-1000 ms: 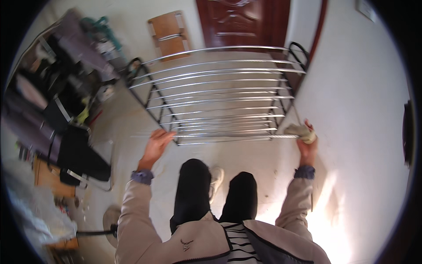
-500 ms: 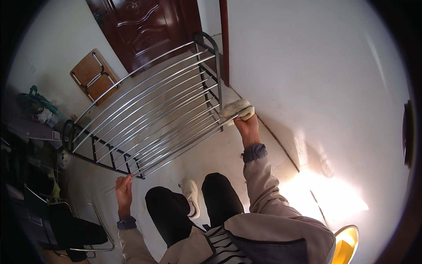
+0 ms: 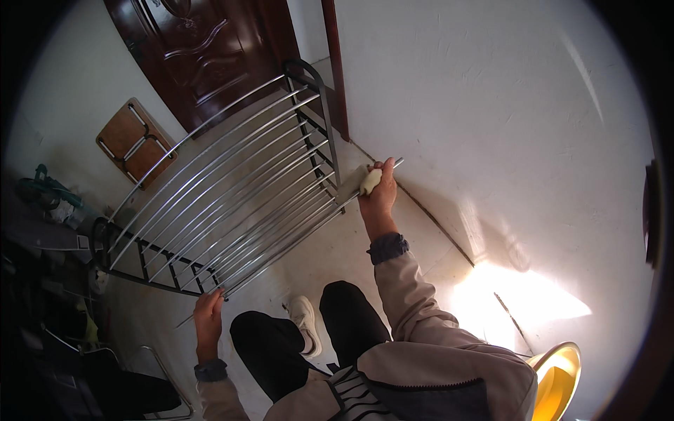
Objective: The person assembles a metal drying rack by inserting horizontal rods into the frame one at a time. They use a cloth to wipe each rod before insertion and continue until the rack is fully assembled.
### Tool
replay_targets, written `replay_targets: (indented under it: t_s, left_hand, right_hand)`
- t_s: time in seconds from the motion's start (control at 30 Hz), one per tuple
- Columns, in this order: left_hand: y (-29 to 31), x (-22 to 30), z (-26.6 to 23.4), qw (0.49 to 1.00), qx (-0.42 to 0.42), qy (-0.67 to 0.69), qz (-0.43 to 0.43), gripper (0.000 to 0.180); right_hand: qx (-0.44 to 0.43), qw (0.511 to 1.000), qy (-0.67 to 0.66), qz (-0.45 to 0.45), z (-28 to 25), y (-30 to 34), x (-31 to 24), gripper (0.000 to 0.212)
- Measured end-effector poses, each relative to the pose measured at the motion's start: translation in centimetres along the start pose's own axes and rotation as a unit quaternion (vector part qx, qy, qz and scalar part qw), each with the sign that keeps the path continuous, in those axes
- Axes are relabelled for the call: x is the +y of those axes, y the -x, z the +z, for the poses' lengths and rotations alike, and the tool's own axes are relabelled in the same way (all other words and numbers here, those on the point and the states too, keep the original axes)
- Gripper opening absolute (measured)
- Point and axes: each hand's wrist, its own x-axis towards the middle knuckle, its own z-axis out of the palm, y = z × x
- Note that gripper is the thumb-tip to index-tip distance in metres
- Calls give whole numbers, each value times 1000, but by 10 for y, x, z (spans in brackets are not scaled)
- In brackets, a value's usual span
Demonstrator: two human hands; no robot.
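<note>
My right hand (image 3: 380,198) is closed around a pale cloth (image 3: 371,181) that wraps a long, thin silver rod (image 3: 289,242). The rod's right tip sticks out past that hand. At the other end, my left hand (image 3: 208,312) pinches the rod by the near left corner of a metal rack, and its left tip pokes out beyond my fingers. The rack (image 3: 326,116) has black end frames joined by several curved silver bars, and it stands on the floor in front of me. Whether the rod is fixed to the rack, I cannot tell.
Behind the rack is a dark red door (image 3: 210,56). A folded wooden stool (image 3: 133,144) leans against the left wall. A chair (image 3: 165,379) with a metal frame stands at lower left, a yellow basin (image 3: 558,382) at lower right. The white wall (image 3: 491,105) rises on my right.
My right hand and the cloth have shifted inward along the rod, baring its right tip. My left hand is still at the rod's left end. The whole view has tilted slightly.
</note>
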Motion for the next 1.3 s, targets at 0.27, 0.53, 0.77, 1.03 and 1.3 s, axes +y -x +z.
replay_targets:
  t_s: [0.27, 0.53, 0.77, 1.03, 1.3]
  left_hand:
    - [-51, 30, 30, 995, -51, 75, 33, 20]
    - [-23, -16, 0, 988, -98, 105, -65, 22]
    - [-55, 2, 34, 986, -97, 132, 6, 22]
    - [-127, 104, 116, 962, -168, 214, 23, 25]
    - [-126, 172, 25, 944, 54, -130, 297, 38]
  right_hand:
    - [-53, 990, 127, 9, 10, 72, 63, 38]
    - [40, 998, -35, 31, -5, -31, -33, 45]
    - [68, 998, -12, 12, 5, -26, -35, 47]
    - [-39, 991, 129, 13, 36, 79, 58, 40]
    - [-264, 720, 605, -216, -3, 38, 10, 37]
